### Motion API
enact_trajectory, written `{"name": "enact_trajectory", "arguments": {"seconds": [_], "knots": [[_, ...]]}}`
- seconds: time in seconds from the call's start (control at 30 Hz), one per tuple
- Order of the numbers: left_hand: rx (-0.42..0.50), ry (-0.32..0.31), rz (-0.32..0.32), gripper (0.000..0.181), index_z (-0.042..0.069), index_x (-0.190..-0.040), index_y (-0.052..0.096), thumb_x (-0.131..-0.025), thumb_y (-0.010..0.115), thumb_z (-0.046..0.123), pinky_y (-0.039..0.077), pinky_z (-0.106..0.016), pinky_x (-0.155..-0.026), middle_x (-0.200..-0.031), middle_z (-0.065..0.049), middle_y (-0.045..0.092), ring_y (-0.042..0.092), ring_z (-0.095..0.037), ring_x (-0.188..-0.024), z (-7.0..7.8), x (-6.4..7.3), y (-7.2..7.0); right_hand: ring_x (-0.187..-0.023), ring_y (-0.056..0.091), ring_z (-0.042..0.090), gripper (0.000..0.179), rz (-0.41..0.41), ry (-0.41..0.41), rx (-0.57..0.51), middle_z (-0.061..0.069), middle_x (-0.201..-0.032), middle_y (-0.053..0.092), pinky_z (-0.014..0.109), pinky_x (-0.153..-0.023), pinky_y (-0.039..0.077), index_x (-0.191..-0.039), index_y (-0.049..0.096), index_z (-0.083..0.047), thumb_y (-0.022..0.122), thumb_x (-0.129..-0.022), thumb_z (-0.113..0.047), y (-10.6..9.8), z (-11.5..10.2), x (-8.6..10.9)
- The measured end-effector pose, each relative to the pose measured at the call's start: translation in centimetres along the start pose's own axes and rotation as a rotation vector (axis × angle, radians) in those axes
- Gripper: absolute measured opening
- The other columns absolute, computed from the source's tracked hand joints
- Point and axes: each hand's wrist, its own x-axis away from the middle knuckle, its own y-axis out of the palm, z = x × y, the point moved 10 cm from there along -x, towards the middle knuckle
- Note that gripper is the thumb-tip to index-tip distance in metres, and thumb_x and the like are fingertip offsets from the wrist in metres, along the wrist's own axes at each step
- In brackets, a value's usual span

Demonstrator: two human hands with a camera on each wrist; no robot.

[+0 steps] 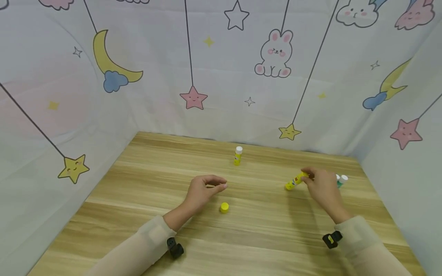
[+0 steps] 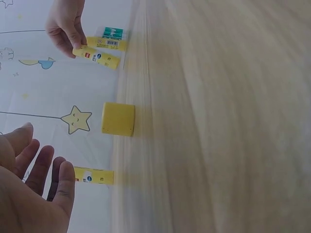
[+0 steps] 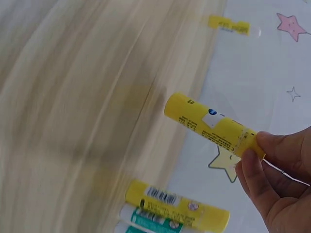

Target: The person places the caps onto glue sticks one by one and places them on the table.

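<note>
My right hand pinches a yellow glue stick at its upper end between thumb and fingers. The stick slants down to the left, over the right part of the table. My left hand holds nothing; its loosely bent fingers stay apart, as the left wrist view also shows. Just right of and below that hand, a small yellow cap sits on the wood. Beside my right hand stand another yellow glue stick and green-and-white sticks, which the hand partly hides in the head view.
A yellow glue stick with a white cap stands upright near the back edge of the wooden table. White curtains printed with stars, moons and a rabbit enclose the back and both sides.
</note>
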Motion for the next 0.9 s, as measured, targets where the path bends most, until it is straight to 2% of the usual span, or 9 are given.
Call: {"name": "enact_trajectory", "arguments": {"seconds": [0.13, 0.3, 0.43, 0.57, 0.9], "knots": [[0.004, -0.005, -0.001, 0.015, 0.016, -0.1, 0.08, -0.088, 0.081, 0.024, 0.058, -0.035, -0.089, -0.101, 0.005, 0.077, 0.068, -0.013, -0.098, -0.2, 0.1, 0.0, -0.078, 0.067, 0.032, 0.025, -0.024, -0.016, 0.067, 0.023, -0.097, 0.073, 0.041, -0.058, 0.053, -0.115, 0.071, 0.006, 0.072, -0.093, -0.005, -0.2, 0.6, -0.5], [0.016, -0.009, 0.007, 0.014, 0.017, -0.099, 0.081, -0.087, 0.082, 0.024, 0.058, -0.036, -0.088, -0.1, 0.003, 0.077, 0.069, -0.014, -0.099, -0.5, 0.3, -0.1, -0.083, 0.069, 0.036, 0.026, -0.067, -0.002, 0.104, 0.027, -0.105, 0.072, 0.042, -0.059, 0.054, -0.117, 0.069, 0.008, 0.069, -0.093, -0.001, -0.1, 1.5, -0.9], [0.026, -0.004, 0.008, 0.013, 0.017, -0.099, 0.081, -0.087, 0.082, 0.023, 0.059, -0.036, -0.088, -0.099, 0.003, 0.077, 0.069, -0.014, -0.099, -0.4, 0.2, -0.1, -0.095, 0.068, 0.045, 0.027, -0.108, 0.021, 0.109, 0.031, -0.112, 0.069, 0.051, -0.071, 0.057, -0.119, 0.067, 0.011, 0.066, -0.094, 0.001, 0.1, 2.2, -1.1], [0.021, -0.002, 0.005, 0.015, 0.014, -0.1, 0.081, -0.087, 0.082, 0.023, 0.059, -0.035, -0.087, -0.099, 0.004, 0.077, 0.069, -0.013, -0.1, -0.2, 0.2, -0.1, -0.106, 0.063, 0.051, 0.027, -0.122, 0.028, 0.121, 0.032, -0.115, 0.068, 0.062, -0.087, 0.053, -0.119, 0.067, 0.012, 0.066, -0.094, 0.002, 0.1, 2.5, -1.1], [0.035, -0.005, -0.008, 0.02, 0.009, -0.101, 0.08, -0.087, 0.082, 0.023, 0.059, -0.035, -0.087, -0.099, 0.004, 0.077, 0.069, -0.013, -0.1, -0.1, 0.0, 0.0, -0.107, 0.06, 0.052, 0.027, -0.137, 0.013, 0.165, 0.031, -0.114, 0.068, 0.062, -0.089, 0.051, -0.119, 0.067, 0.012, 0.065, -0.094, 0.002, 0.0, 2.4, -1.2]]}}
